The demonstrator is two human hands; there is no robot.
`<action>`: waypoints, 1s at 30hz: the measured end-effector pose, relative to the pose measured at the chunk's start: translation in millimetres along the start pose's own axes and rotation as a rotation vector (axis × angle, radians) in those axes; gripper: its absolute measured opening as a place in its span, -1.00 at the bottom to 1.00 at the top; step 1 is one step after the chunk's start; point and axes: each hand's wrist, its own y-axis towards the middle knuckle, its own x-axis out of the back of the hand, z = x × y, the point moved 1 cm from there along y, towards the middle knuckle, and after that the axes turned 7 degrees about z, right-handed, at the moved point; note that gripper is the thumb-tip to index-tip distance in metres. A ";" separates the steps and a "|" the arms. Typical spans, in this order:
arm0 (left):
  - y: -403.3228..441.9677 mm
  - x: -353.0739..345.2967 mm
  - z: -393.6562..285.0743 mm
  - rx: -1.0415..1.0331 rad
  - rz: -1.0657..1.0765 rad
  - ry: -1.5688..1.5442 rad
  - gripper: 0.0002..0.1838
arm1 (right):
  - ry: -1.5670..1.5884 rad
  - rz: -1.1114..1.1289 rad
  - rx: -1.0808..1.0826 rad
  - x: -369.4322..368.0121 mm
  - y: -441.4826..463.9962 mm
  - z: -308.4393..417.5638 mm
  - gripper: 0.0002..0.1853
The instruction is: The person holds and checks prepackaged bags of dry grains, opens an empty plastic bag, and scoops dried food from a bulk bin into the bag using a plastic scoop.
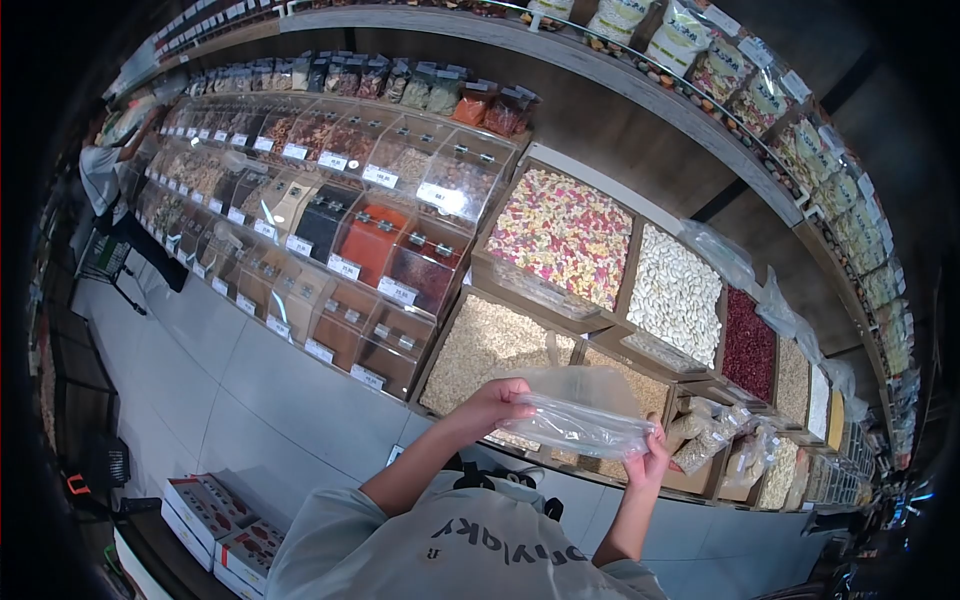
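A clear plastic bag is stretched between my two hands, in front of my chest. My left hand pinches its left end, and my right hand grips the other end. Nothing shows inside the bag. Just beyond it lies a bin of pale oat-like flakes, and a bin of light grain is partly hidden behind the plastic. Farther up stand a bin of pink, yellow and white pieces and a bin of white beans.
Clear-lidded bulk bins with price tags line the left. Dark red beans and filled bags lie right. Packaged goods fill an upper shelf. Another person stands far left beside a cart. Cardboard boxes sit lower left.
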 end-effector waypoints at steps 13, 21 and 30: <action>6.2 -19.8 3.8 -0.184 -0.134 0.843 -0.61 | -0.045 -0.026 0.148 -41.8 8.5 6.8 -0.33; 8.1 -5.9 8.4 -0.249 -0.425 0.687 -0.83 | -0.749 -0.174 -0.143 -63.4 13.3 -7.8 -0.53; 0.5 -2.2 4.0 0.023 -0.106 0.590 -0.70 | -0.828 -0.489 -0.116 -23.6 19.9 -37.7 -0.84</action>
